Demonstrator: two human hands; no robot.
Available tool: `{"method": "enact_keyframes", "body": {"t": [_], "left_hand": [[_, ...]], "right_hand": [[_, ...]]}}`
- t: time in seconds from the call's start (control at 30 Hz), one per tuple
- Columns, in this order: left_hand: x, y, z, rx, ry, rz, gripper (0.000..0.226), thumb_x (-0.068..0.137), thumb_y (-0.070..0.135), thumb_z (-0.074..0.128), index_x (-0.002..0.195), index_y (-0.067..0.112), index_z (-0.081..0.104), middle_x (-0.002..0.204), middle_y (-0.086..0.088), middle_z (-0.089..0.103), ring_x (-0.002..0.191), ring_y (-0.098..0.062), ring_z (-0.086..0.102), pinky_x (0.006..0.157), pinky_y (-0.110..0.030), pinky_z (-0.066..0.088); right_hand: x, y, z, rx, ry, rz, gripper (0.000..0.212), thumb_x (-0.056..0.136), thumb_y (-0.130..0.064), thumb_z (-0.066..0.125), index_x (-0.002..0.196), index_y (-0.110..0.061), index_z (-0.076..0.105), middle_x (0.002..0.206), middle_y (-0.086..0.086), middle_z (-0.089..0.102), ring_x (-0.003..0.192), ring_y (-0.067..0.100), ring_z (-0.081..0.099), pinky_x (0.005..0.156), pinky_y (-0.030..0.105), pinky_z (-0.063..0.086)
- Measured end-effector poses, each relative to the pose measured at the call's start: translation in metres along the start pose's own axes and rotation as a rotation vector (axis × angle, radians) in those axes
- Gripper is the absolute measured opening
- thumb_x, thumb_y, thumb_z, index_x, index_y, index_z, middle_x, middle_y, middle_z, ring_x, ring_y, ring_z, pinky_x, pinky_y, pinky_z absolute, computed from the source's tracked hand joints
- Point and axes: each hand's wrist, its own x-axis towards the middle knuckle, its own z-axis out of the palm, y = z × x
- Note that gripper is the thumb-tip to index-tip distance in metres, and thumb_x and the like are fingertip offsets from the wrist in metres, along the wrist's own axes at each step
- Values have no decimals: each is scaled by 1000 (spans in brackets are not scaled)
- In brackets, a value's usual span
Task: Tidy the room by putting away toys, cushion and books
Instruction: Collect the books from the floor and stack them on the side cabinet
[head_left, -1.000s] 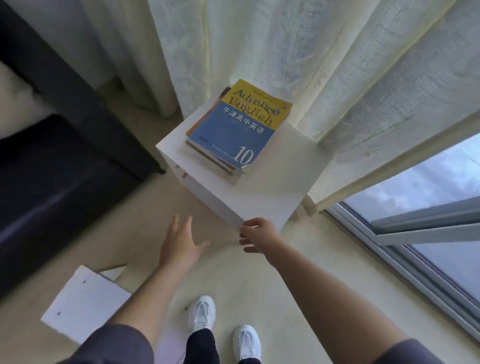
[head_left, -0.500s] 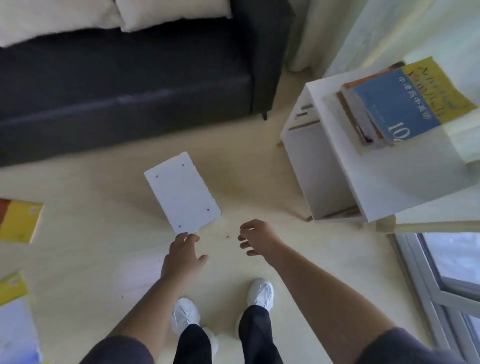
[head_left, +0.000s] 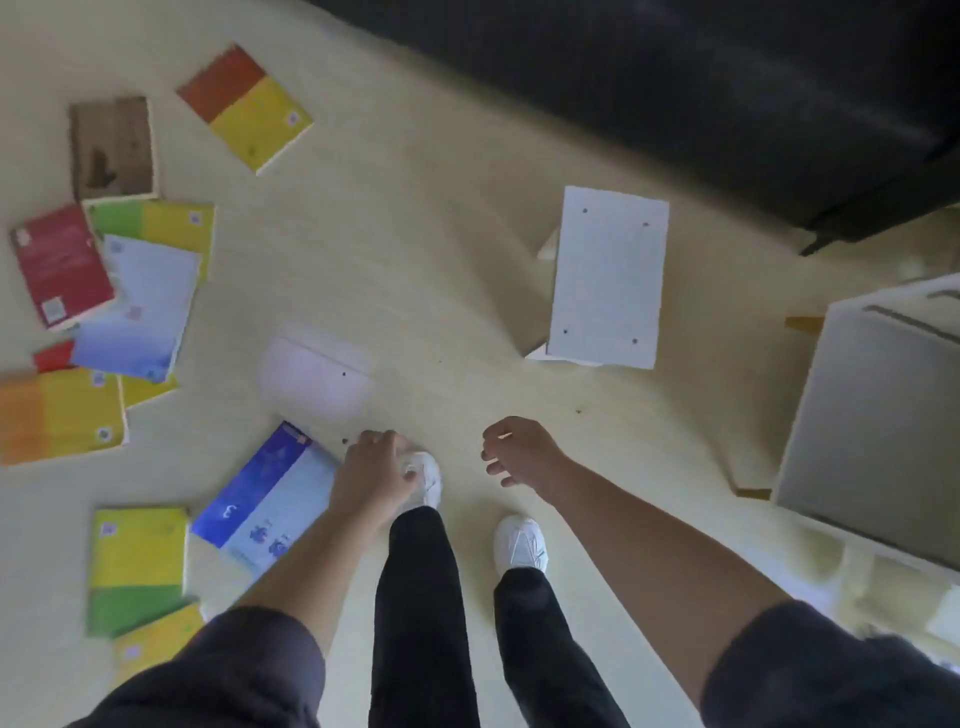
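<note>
- Left hand (head_left: 371, 475) and right hand (head_left: 519, 452): bare, forearms uncovered.
- Sleeves (head_left: 234, 670): dark grey, short, ending above the elbow on both arms; soft fabric.
- Trousers (head_left: 421, 597): black, full length, narrow at the ankle.
- Shoes (head_left: 519, 543): white trainers, laced, pale soles; slightly blurred.

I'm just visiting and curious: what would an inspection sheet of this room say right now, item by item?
Surface: pale floor, bare in the middle.
Job's things: books scattered at left, among them a red-and-yellow book, a brown book, a red book and a blue book near the feet.
Clutter: white panel lying on the floor.
Hands: left hand and right hand both empty, fingers loosely curled.
Cables: nothing seen.
Surroundings: dark sofa at top, white cabinet at right.
</note>
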Motion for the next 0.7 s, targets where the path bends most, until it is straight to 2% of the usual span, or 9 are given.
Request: {"method": "enact_keyframes", "body": {"t": [0.13, 0.23, 0.3, 0.4, 0.57, 0.7], "left_hand": [[-34, -72, 59, -140, -23, -169, 38, 88, 34, 59, 118, 11, 51, 127, -7, 50, 115, -24, 50, 89, -34, 47], [-69, -121, 97, -258, -60, -278, 43, 90, 32, 57, 127, 14, 47, 133, -6, 44, 122, -23, 45, 93, -33, 43], [-88, -153, 114, -327, -48, -329, 41, 89, 25, 57, 127, 15, 48, 132, -6, 44, 121, -24, 45, 94, -33, 42], [-117, -217, 143, -436, -48, -401, 40, 86, 26, 60, 125, 18, 51, 129, -5, 44, 119, -22, 45, 95, -31, 41], [-139, -316, 192, -523, -15, -483, 38, 86, 28, 60, 123, 21, 51, 128, -4, 44, 117, -22, 45, 93, -33, 44], [-131, -392, 242, -511, 26, -575, 41, 88, 30, 58, 127, 21, 47, 130, -3, 42, 118, -22, 44, 87, -34, 43]], "right_hand": [[15, 24, 55, -205, -56, 14, 12, 89, -8, 53, 90, -18, 59, 84, 5, 64, 69, 18, 59, 55, 23, 46], [21, 46, 99, -359, -69, 15, 14, 87, -6, 55, 87, -19, 60, 85, 7, 64, 64, 18, 57, 50, 22, 43], [21, 59, 128, -466, -90, 6, 14, 87, -7, 56, 94, -18, 61, 88, 8, 64, 68, 19, 59, 50, 22, 44], [21, 79, 192, -631, -137, -66, 21, 86, -11, 60, 106, -15, 63, 95, 5, 65, 83, 22, 65, 64, 28, 52], [37, 118, 280, -962, -177, -188, 29, 86, -13, 62, 115, -14, 62, 99, -1, 61, 95, 19, 61, 79, 25, 47], [84, 157, 348, -1392, -209, -350, 43, 86, -16, 58, 127, -21, 51, 126, 1, 53, 120, 20, 49, 92, 31, 43]]}}
